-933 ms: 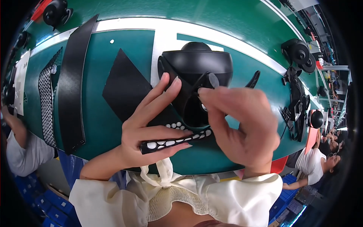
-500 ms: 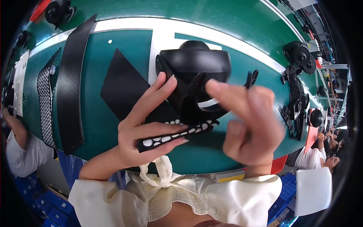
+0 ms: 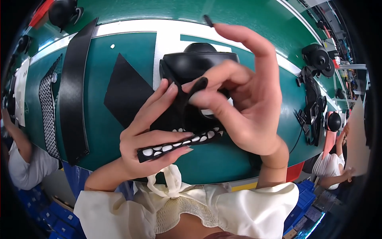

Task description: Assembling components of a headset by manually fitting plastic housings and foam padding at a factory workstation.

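The perforated black strip (image 3: 179,144) is being clamped by the left hand (image 3: 153,139) while the right hand (image 3: 246,107) is pinching a small black tab (image 3: 197,85), which could be dropped if that pinch is loosened.

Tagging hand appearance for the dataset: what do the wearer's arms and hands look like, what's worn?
Both hands bare: no gloves, rings or watch visible on the left hand or right hand. Fingernails longish, no dark polish. Forearms bare up to loose cream-white sleeves with gathered fabric and a tied bow at the front.
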The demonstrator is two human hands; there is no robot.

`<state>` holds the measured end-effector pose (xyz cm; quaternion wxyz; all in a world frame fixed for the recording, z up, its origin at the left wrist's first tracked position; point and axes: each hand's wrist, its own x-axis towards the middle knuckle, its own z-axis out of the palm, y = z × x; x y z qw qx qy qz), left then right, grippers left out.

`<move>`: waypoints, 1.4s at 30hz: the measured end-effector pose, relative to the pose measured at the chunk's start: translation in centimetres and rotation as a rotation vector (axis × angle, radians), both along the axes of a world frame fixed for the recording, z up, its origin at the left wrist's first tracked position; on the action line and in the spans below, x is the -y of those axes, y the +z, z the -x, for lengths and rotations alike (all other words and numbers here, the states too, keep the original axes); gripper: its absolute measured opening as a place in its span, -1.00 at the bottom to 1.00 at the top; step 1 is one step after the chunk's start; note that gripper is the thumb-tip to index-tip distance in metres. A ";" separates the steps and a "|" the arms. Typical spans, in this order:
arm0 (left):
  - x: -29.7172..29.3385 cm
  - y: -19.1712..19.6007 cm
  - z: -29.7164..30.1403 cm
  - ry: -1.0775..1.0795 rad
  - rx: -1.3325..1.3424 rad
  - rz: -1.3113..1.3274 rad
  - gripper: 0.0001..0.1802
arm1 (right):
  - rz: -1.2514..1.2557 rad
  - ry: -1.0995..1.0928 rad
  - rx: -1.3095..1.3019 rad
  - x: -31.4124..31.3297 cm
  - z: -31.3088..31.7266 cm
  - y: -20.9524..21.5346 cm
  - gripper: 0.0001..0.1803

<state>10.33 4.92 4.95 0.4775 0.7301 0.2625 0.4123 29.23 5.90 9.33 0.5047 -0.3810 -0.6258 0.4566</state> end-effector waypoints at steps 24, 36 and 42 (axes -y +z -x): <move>0.6 -0.9 0.6 0.074 -0.033 0.070 -0.77 | 0.048 -0.326 0.108 2.5 -6.7 -1.9 -0.91; 0.6 -1.0 0.6 0.098 -0.060 0.083 -0.77 | -0.060 -0.351 0.236 2.1 -7.0 -2.1 -0.90; 0.5 -0.9 0.4 0.093 -0.010 0.079 -0.75 | 0.274 -0.278 -0.055 1.5 -7.7 -1.6 -0.80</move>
